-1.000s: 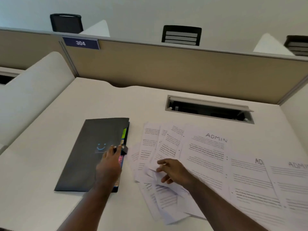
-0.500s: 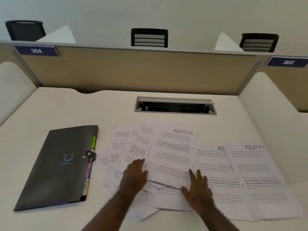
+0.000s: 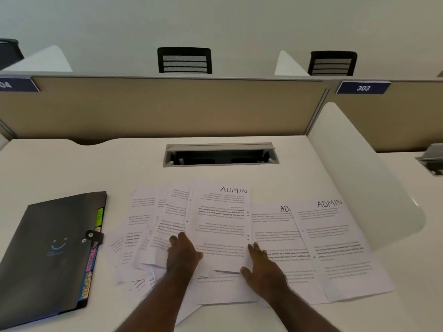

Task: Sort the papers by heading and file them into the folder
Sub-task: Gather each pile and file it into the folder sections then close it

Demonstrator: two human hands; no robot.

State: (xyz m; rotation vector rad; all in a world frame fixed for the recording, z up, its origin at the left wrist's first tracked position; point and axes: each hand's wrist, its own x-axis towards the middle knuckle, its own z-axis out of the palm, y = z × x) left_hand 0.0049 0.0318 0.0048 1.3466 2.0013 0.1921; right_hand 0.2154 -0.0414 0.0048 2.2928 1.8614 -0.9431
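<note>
Several printed sheets lie fanned over the white desk (image 3: 72, 164). The middle sheet (image 3: 223, 221) carries a handwritten ADMIN heading, and two more ADMIN sheets (image 3: 335, 240) lie to its right. My left hand (image 3: 183, 256) grips the lower left edge of the middle sheet, thumb on top. My right hand (image 3: 262, 268) holds its lower right edge, which is lifted slightly off the pile. A closed black folder (image 3: 50, 255) with a blue smile mark, a snap strap and coloured index tabs lies at the left, apart from both hands.
An open cable tray slot (image 3: 220, 155) is cut into the desk behind the papers. A beige partition (image 3: 167, 106) closes the back, a white side divider (image 3: 359, 183) the right. Black chair backs show beyond the partition.
My left hand left the folder's strap and came right onto the papers. Both hands closed on the lower edge of the middle ADMIN sheet. The view swung right.
</note>
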